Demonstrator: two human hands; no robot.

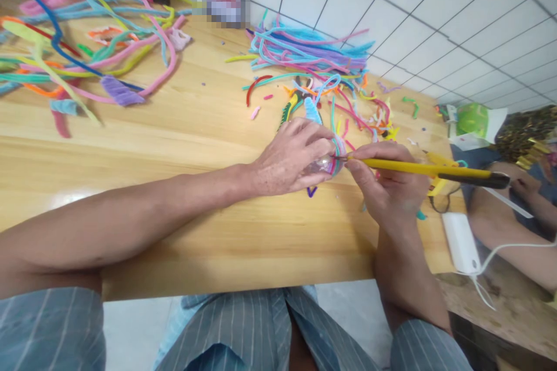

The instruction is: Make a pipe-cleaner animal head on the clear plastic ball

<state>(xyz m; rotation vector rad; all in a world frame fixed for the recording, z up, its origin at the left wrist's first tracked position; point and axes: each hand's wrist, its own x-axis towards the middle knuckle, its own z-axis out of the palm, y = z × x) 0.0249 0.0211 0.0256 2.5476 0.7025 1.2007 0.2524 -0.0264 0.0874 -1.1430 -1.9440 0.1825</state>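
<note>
My left hand (298, 156) is closed around a small, clear, shiny rounded object (322, 164), with colored pipe cleaners (337, 153) wrapped at its right side. The fingers cover much of it. My right hand (391, 179) pinches a long yellow pen-like tool (426, 168) with a black end. Its thin dark tip touches or almost touches the pipe cleaners; its exact kind I cannot tell. Just beyond my left hand lie pliers (287, 109) with green and yellow handles, and a light blue fuzzy piece (311, 110).
A pile of pipe cleaners (308, 52) lies against the tiled wall, with scraps (378, 116) nearer. More long pipe cleaners (161, 69) spread at left. At right are a yellow tool with a cord (440, 185), a white box with a cable (461, 243) and another person's arm (500, 214).
</note>
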